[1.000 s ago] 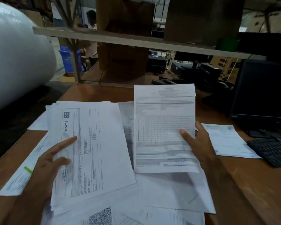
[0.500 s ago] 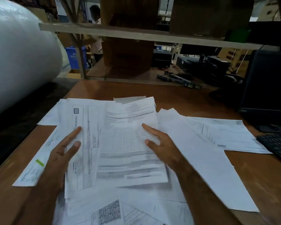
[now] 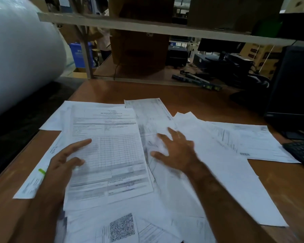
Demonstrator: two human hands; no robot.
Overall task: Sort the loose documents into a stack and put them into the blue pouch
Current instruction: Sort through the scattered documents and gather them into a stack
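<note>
Many white printed documents lie spread over the wooden desk. A form with a ruled table tops a rough pile on the left. My left hand rests flat on that pile's left edge, fingers spread. My right hand is open with fingers apart, on the blurred sheets just right of the form. More loose sheets fan out to the right, and a sheet with a QR code lies at the near edge. No blue pouch is in view.
A black keyboard and a dark monitor stand at the right edge. A big white wrapped roll fills the left. A shelf with cardboard boxes runs behind the desk. A slip with a green mark lies far left.
The tabled form, held up by my right hand a second ago, now lies on the left pile. My right hand has let it go and moved right onto other sheets.
</note>
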